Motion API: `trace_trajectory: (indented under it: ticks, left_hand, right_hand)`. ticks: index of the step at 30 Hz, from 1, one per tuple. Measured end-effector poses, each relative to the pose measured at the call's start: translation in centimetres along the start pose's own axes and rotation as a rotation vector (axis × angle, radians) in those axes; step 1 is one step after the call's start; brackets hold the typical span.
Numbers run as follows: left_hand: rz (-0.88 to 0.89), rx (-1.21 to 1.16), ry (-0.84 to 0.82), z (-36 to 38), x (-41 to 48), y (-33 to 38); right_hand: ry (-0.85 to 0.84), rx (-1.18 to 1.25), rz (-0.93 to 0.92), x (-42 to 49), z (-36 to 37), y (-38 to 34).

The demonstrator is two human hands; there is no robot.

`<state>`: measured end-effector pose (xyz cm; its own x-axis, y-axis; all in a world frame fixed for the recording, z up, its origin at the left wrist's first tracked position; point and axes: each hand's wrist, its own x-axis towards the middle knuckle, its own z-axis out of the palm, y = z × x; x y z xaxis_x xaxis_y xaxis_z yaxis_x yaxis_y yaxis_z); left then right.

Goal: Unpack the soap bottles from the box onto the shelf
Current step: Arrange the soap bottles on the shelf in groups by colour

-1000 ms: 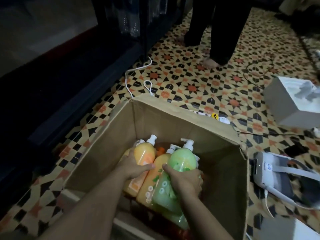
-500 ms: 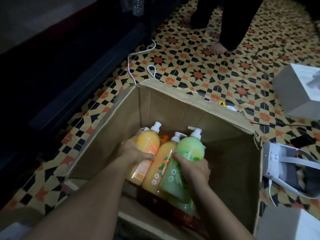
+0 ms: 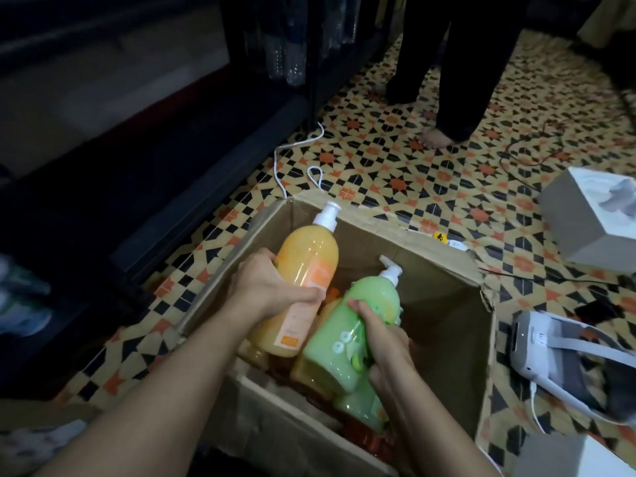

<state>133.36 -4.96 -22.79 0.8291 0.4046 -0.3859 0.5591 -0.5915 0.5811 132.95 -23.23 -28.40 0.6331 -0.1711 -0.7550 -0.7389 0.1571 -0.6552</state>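
Note:
An open cardboard box (image 3: 444,315) stands on the patterned floor. My left hand (image 3: 272,287) grips an orange soap bottle (image 3: 306,270) with a white pump, raised above the box's left side and tilted away from me. My right hand (image 3: 382,335) grips a green soap bottle (image 3: 347,339) with a white pump, lifted partly out of the box. More orange and green bottles (image 3: 361,407) lie lower in the box, mostly hidden. The dark shelf unit (image 3: 137,149) runs along the left.
A person in dark trousers (image 3: 461,63) stands barefoot at the back. A white cable (image 3: 285,156) lies beyond the box. A grey box (image 3: 592,228) and a white headset (image 3: 557,346) sit on the floor at the right.
Both hands have lifted their bottles upward. The orange one now rises above the box's rim, and the green one has come up out of the pile.

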Motion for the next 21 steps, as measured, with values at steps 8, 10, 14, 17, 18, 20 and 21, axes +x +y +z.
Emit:
trace_trajectory:
  ticks: [8,10,14,17,18,20,21]
  left_hand:
    - [0.143,-0.222,0.353,-12.7,-12.0,0.2]
    - [0.164,-0.260,0.451,-16.1,-15.8,-0.8]
    - [0.208,-0.263,0.715,-22.0,-24.4,-3.7]
    - [0.193,-0.276,0.920,-25.9,-30.5,-6.3]
    - [0.186,-0.286,0.988,-27.0,-32.3,-7.4]
    - [0.165,-0.324,1.137,-29.5,-37.1,-10.6]
    - [0.169,-0.345,1.178,-30.1,-38.3,-11.5]
  right_hand:
    - [-0.598,0.229,-0.239,-10.9,2.3,-4.5]
    - [-0.750,0.199,-0.344,-14.8,3.8,-5.7]
    - [-1.028,0.125,-0.541,-24.0,8.4,-6.6]
    - [-1.209,0.096,-0.633,-30.5,11.9,-5.4]
    - [-1.287,0.089,-0.638,-32.6,12.9,-4.7]
    - [-1.461,0.023,-0.636,-37.4,15.6,-2.1]
    - [-1.507,0.006,-0.645,-38.7,16.3,-1.3]
